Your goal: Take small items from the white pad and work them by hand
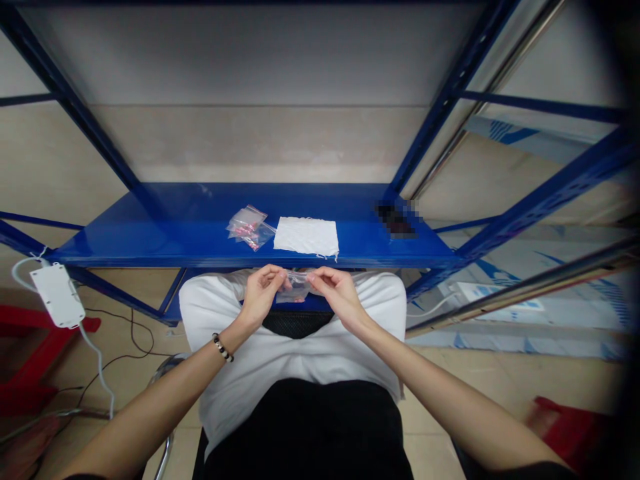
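Between my hands, just in front of the shelf's front edge and above my lap, is a small clear plastic bag [294,292]. My left hand [262,288] pinches its upper left edge, and my right hand [338,291] pinches the upper right. A trace of something reddish shows at the bag's bottom; it is too small to name. On the blue shelf [200,240] lies a pile of clear zip bags [249,227] with pink-red bits inside. A white cloth [306,235] lies flat to the right of the pile, slightly touching or very near it.
A dark blurred-out object [397,220] lies on the shelf's right side. Blue uprights [425,133] frame the shelf. At left hangs a white box [58,295] with a cable. Red stools [30,360] stand on the floor; film-wrapped panels [525,287] lie at right.
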{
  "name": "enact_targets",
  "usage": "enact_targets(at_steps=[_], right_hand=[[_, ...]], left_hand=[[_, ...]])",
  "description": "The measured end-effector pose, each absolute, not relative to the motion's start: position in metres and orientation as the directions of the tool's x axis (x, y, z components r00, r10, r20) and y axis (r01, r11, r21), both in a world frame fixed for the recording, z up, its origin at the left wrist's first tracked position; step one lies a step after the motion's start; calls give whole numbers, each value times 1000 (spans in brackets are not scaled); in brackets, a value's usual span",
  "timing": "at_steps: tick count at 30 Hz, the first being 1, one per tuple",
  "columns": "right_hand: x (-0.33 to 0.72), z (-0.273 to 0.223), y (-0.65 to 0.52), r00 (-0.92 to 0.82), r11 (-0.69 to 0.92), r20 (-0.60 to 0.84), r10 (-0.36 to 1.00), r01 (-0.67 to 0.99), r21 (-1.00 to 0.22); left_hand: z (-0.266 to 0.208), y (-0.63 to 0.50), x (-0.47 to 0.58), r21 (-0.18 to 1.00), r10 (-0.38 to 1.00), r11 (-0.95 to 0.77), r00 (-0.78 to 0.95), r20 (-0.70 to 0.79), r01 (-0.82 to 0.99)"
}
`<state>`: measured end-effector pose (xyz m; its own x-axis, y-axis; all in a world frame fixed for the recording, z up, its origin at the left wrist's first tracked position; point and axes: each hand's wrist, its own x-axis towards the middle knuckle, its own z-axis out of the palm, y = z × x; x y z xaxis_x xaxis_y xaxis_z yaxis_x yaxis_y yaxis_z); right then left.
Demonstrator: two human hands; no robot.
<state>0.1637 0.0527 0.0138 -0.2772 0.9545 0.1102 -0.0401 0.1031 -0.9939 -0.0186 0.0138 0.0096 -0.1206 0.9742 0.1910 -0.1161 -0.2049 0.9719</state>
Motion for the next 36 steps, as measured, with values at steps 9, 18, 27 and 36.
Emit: enact_targets(at_steps=[9, 18, 27, 36], right_hand=[[165, 13, 52, -254, 202, 197, 947, -5, -979], [163, 18, 47, -320, 191, 163, 933, 59, -980], [162, 16, 45, -330, 262, 204, 922, 141, -955], [162, 16, 47, -363, 246, 198, 911, 91, -965]], left_hand=[[7, 14, -18, 977, 972, -204, -135, 195, -62], [7, 11, -16, 979, 973, -188, -151, 174, -84], [4, 9, -11, 980, 980, -194, -53, 192, -48], [9, 6, -11, 977, 977, -211, -44, 210, -38]])
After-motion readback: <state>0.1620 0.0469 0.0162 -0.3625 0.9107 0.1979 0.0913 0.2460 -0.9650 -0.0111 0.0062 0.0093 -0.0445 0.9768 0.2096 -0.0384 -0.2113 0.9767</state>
